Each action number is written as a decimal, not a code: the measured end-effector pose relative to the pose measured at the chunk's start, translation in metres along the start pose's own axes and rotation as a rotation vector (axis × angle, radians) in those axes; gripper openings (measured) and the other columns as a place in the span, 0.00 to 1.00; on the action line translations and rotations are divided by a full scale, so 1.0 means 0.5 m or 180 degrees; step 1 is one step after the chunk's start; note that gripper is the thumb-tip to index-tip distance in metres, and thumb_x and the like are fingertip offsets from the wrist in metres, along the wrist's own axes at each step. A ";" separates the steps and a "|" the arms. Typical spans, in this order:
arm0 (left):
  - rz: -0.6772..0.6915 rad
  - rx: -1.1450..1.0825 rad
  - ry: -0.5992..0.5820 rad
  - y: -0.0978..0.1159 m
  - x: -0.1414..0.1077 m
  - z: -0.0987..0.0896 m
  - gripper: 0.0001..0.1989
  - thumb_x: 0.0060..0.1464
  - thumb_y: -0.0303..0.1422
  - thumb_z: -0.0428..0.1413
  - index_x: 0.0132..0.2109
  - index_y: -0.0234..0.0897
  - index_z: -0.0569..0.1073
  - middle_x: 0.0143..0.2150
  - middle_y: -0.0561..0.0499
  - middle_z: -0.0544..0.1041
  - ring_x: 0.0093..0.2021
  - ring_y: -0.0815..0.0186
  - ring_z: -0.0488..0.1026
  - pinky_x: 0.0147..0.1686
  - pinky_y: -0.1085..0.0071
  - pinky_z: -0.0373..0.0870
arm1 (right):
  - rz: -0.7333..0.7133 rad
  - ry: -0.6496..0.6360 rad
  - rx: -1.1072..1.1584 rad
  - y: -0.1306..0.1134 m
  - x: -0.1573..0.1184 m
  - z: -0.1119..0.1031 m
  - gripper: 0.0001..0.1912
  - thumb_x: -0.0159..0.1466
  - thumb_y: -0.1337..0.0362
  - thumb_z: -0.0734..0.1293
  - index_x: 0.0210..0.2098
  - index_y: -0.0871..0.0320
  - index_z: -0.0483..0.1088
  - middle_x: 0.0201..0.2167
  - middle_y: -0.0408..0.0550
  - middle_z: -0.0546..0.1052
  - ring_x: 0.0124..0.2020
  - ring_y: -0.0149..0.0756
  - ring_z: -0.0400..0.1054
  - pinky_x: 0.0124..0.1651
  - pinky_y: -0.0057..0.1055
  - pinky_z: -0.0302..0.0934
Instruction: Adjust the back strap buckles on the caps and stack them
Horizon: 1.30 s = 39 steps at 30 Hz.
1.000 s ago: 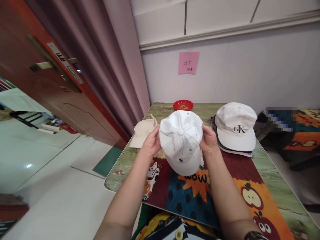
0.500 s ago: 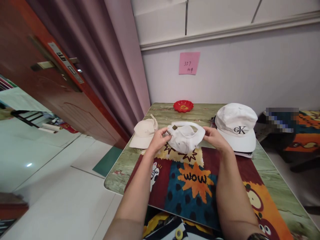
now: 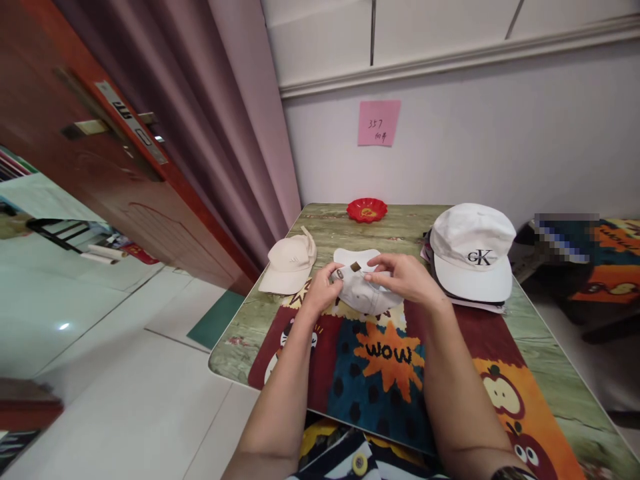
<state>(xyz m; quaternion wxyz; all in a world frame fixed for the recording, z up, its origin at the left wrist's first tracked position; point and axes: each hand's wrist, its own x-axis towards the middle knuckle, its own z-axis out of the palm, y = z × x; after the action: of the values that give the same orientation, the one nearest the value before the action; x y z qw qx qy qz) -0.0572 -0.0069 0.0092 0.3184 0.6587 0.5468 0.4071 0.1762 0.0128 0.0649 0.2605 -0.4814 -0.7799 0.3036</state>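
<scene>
A white cap (image 3: 367, 298) is held above the patterned mat (image 3: 383, 387), its back strap and small brown tag facing me. My left hand (image 3: 324, 288) pinches the strap end at the cap's left side. Bent over the cap's right part, my right hand (image 3: 403, 275) has its fingertips on the strap near the brown tag. A cream cap (image 3: 289, 265) rests on the table to the left. On the right, a white cap with a black "CK" logo (image 3: 473, 250) lies on top of other caps, mostly hidden beneath it.
A red scalloped dish (image 3: 367, 210) stands at the back of the green wooden table (image 3: 240, 340), below a pink note (image 3: 379, 123) on the wall. A door (image 3: 165, 220) and a curtain are at the left. Another table with a similar mat is at the far right.
My right hand has moved left from the cap's right edge onto its strap area. The held cap has turned, and its brim now shows at the back. My left hand keeps its grip.
</scene>
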 end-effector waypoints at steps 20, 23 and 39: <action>0.0890 0.1053 0.1147 0.052 -0.025 0.058 0.10 0.55 0.30 0.63 0.45 0.41 0.76 0.41 0.48 0.81 0.45 0.57 0.75 0.56 0.59 0.63 | -0.0007 0.0621 0.0386 0.027 0.018 0.026 0.13 0.65 0.64 0.59 0.39 0.56 0.76 0.31 0.48 0.81 0.27 0.35 0.72 0.36 0.31 0.62; 0.1006 0.1146 0.1258 0.046 -0.026 0.057 0.08 0.55 0.31 0.63 0.43 0.40 0.76 0.40 0.47 0.80 0.44 0.57 0.75 0.54 0.60 0.65 | 0.0137 0.0785 0.0329 0.019 0.014 0.019 0.12 0.65 0.65 0.58 0.40 0.56 0.73 0.24 0.44 0.79 0.26 0.36 0.71 0.36 0.31 0.60; 0.0206 -0.0365 0.1443 0.040 -0.025 0.062 0.11 0.52 0.36 0.64 0.43 0.38 0.81 0.37 0.49 0.79 0.34 0.66 0.75 0.38 0.69 0.73 | 0.0023 0.0454 0.0308 -0.009 0.013 0.031 0.13 0.63 0.54 0.66 0.29 0.55 0.76 0.24 0.43 0.78 0.23 0.32 0.62 0.29 0.28 0.51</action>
<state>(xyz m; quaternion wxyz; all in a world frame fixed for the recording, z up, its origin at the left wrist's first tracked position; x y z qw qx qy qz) -0.0213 -0.0224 0.0099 0.2112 0.5484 0.5589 0.5850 0.1602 0.0138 0.0582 0.3372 -0.4915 -0.7420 0.3069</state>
